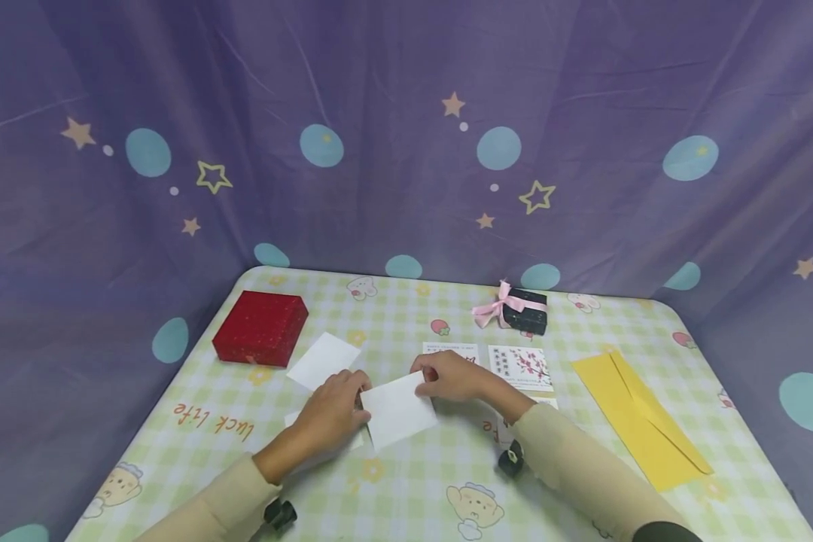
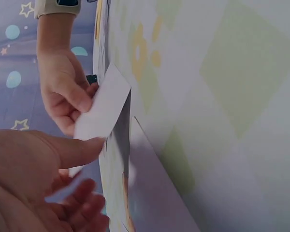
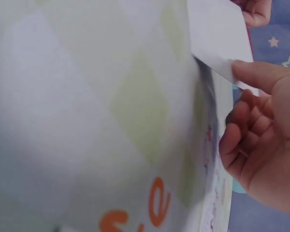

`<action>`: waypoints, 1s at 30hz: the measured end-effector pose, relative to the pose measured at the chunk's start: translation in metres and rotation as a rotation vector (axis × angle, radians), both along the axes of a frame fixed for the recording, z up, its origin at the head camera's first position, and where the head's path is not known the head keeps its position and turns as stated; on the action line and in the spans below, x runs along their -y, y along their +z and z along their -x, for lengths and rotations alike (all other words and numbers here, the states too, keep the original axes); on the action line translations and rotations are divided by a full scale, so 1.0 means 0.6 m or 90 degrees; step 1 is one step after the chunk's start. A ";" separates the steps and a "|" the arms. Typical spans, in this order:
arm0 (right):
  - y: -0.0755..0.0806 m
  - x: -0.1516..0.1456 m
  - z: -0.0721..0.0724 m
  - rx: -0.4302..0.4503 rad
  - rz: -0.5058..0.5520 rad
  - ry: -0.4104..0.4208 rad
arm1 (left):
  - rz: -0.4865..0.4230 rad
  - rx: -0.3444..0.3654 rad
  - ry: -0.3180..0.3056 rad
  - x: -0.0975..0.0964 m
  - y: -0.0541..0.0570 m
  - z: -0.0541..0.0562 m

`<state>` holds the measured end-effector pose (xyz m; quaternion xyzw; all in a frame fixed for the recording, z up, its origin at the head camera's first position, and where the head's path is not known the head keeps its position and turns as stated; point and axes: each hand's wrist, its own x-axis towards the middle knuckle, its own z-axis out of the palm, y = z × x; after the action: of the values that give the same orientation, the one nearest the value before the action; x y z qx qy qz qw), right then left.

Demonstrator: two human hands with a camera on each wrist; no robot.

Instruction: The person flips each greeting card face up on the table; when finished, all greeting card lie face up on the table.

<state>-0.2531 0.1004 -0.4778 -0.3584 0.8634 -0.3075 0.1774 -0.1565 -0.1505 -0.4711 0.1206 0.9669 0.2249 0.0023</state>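
A blank white card [image 1: 400, 410] is held by both hands over the front middle of the table, tilted in the wrist views. My left hand [image 1: 335, 410] pinches its left edge, the thumb [image 2: 89, 151] lying on the face. At the upper right corner my right hand [image 1: 450, 375] grips it between thumb [image 3: 253, 72] and index finger, the other fingers curled below. Another white card [image 1: 324, 361] lies beyond the left hand, and more white card shows partly hidden beneath that hand. Printed cards, one with red blossoms [image 1: 520, 367], lie around the right hand and forearm, some partly covered.
A red box [image 1: 260, 327] stands at the back left. Toward the back right sits a small black box [image 1: 530, 320] with a pink ribbon bow [image 1: 500, 305]. A yellow envelope [image 1: 640, 421] lies on the right. The checked tablecloth [image 1: 210, 459] reaches a purple curtain [image 1: 406, 188] behind.
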 end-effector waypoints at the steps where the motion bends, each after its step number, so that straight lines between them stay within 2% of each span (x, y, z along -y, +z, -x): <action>1: 0.001 -0.004 0.001 -0.004 0.020 -0.003 | -0.015 -0.017 0.000 0.000 0.001 0.001; 4: 0.005 -0.018 0.003 0.010 0.075 -0.011 | -0.055 -0.070 -0.005 0.001 0.006 0.001; 7: 0.010 -0.032 0.002 0.063 0.109 -0.023 | -0.092 -0.118 -0.020 0.002 0.012 0.002; 10: 0.011 -0.044 -0.004 0.117 0.128 -0.042 | -0.120 -0.144 -0.039 0.001 0.015 0.004; 14: 0.014 -0.058 -0.018 0.150 0.160 -0.050 | -0.145 -0.144 -0.057 -0.004 0.019 0.008; 17: 0.017 -0.069 -0.028 0.131 0.174 -0.056 | -0.172 -0.130 -0.076 -0.007 0.022 0.010; 21: 0.022 -0.083 -0.042 0.100 0.180 -0.091 | -0.203 -0.111 -0.114 -0.010 0.021 0.012; 26: 0.024 -0.099 -0.057 0.097 0.202 -0.094 | -0.172 -0.103 -0.154 -0.016 0.015 0.014; 30: 0.021 -0.110 -0.069 0.105 0.162 -0.095 | -0.113 -0.119 -0.182 -0.024 0.006 0.015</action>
<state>-0.2117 0.1665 -0.4649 -0.2862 0.8242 -0.4554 0.1774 -0.1654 -0.1360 -0.4674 0.2767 0.9124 0.2943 -0.0663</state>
